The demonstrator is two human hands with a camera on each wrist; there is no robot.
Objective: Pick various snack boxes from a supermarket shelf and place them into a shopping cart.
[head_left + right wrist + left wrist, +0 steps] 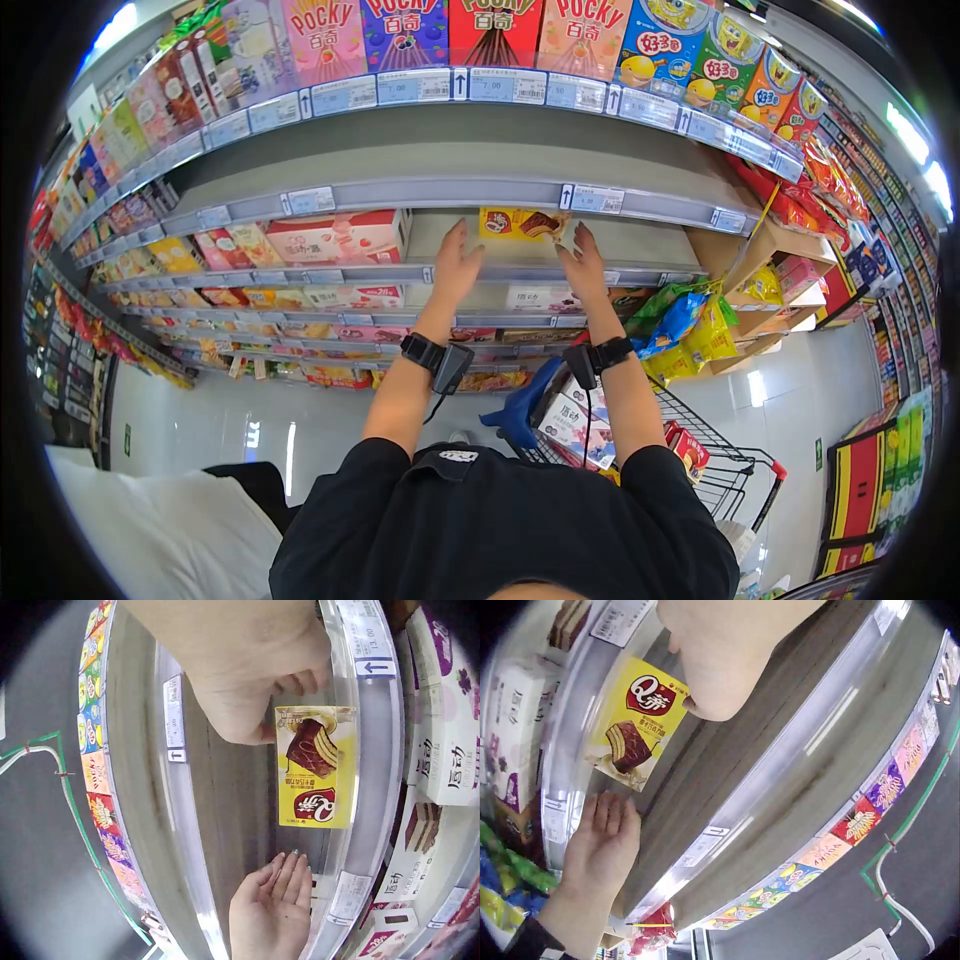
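A yellow box of chocolate-coated cakes lies on a grey shelf between my two hands, its printed face showing a cut cake. My left hand is just left of the box, fingers extended and palm turned inward. At the other end, my right hand has its fingertips close by the box's edge. From the right wrist, the left hand shows an open palm below the box. The left wrist view shows the right hand with relaxed fingers near the box's end.
A pink and red carton stands left on the same shelf. Overhead is a row of Pocky boxes. A shopping cart holding white cartons is at my right, beside hanging snack bags. Someone's white sleeve or shirt appears lower left.
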